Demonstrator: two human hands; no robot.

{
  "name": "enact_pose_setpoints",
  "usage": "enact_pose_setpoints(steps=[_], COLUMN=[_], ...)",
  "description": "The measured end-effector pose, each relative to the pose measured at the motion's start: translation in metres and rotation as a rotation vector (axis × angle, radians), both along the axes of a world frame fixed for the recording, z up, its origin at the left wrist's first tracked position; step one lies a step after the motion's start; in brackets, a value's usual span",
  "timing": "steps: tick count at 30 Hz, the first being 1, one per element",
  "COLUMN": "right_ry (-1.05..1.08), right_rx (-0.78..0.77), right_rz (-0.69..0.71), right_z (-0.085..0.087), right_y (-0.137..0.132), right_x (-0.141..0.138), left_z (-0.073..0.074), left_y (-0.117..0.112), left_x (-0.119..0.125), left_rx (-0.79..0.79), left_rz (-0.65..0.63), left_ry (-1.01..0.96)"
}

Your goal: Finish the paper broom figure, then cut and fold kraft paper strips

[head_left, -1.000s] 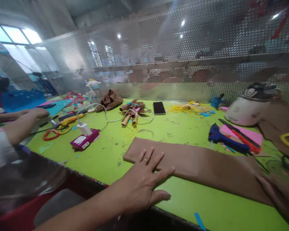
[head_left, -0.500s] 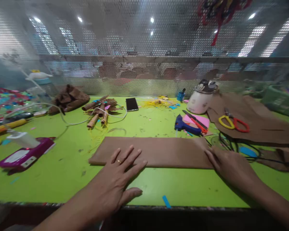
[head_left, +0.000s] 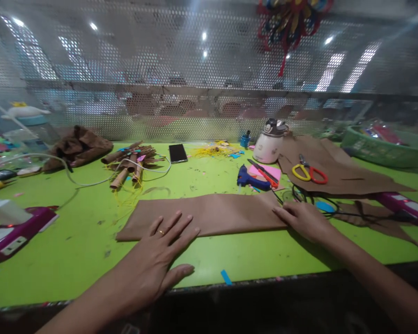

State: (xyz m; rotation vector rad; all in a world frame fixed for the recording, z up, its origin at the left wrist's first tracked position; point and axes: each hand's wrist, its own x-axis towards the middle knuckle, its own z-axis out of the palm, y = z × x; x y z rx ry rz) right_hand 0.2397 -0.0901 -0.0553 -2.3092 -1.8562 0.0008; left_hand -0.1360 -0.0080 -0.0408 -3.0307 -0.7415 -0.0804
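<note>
A long brown sheet (head_left: 216, 214) lies flat on the green table (head_left: 90, 250) in front of me. My left hand (head_left: 160, 253) rests palm down, fingers spread, on the sheet's near left part. A ring shows on one finger. My right hand (head_left: 304, 220) lies on the sheet's right end, its fingers laid flat against the edge. Neither hand holds anything.
Behind the sheet lie a blue glue gun (head_left: 249, 180), pink paper with a cutter (head_left: 266, 172), yellow and red scissors (head_left: 309, 172) on more brown sheet, a phone (head_left: 178, 152), rolled brown tubes (head_left: 128, 163), a white cable and a white pot (head_left: 268, 141). A perforated metal screen closes the back.
The view has swung to the right, so the neighbour's hands at the left are out of view. My right hand has slid leftwards along the sheet's right end. My left hand stays flat.
</note>
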Motion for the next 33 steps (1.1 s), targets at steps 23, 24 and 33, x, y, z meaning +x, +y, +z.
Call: enact_pose_setpoints(steps=[23,24,33], right_ry=[0.334,0.279,-0.002], right_rx=[0.240,0.238,0.177], right_rz=[-0.017,-0.023,-0.007], right_z=[-0.011,-0.011,-0.022], right_y=[-0.004,-0.002,0.005], right_x=[0.003,0.003,0.007], left_z=[0.010,0.010,0.009], left_y=[0.000,-0.001,0.000], left_x=[0.008,0.008,0.018], left_rx=[-0.050,-0.050,-0.047], left_rz=[-0.011,-0.010,0.029], left_ry=[0.035,0.031,0.016])
